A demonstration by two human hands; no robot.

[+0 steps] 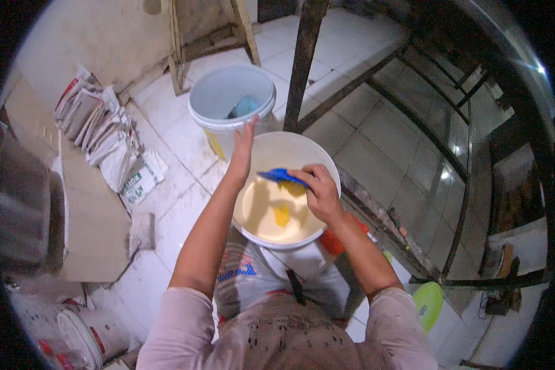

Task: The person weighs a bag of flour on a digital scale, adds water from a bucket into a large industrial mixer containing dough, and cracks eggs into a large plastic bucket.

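Observation:
A large white bucket (327, 154) stands between my knees. Pale cream material covers its bottom, with a brighter yellow patch (282, 216) in the middle. My right hand (322, 192) grips a flat blue scraper (277, 176) over the bucket's inside. Something yellow shows just under the blue edge; whether it clings to the scraper I cannot tell. At the bucket's left rim is my left hand (245, 142), fingers stretched upward and holding no tool. Those fingertips are close to the rim of a second, grey-white bucket (203, 117), which has a bluish thing (245, 106) inside.
Crumpled paper sacks (102, 126) lie left on the white tiles, next to a cardboard sheet (92, 216). A dark metal frame (305, 61) rises beyond the buckets and runs right. A red-orange thing (342, 237) and a green basin (428, 302) are at my right.

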